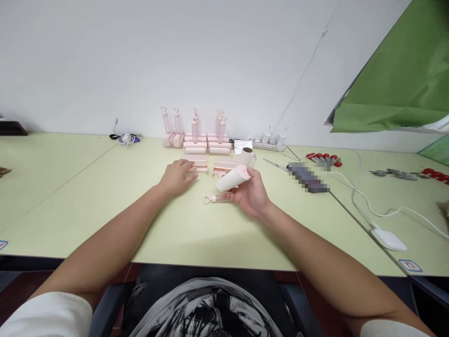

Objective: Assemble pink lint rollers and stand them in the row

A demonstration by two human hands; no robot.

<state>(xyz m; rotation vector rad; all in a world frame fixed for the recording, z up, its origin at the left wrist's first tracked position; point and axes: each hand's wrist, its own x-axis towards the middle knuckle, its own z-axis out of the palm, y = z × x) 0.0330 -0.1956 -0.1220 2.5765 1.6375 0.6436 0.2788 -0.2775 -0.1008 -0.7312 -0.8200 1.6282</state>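
Observation:
My right hand (250, 194) is wrapped round a white roll (232, 179) with a pink end cap, held tilted above the table. Below the roll lies a pink handle (218, 199) with a heart-shaped loop, close to my right fingertips. My left hand (178, 178) rests palm down with its fingers apart, its fingertips at an open pink case (199, 168). Another pink case (219, 166) lies to the right of that one, partly hidden behind the roll. Just behind my right hand stands a cardboard tube (247, 156).
Several assembled pink rollers (195, 148) stand by the wall. A power strip (271, 146), a blurred dark device (308, 178), red-ended tools (326, 157) and a white cable with a white adapter (389, 238) are to the right. A coiled cable (126, 139) lies back left.

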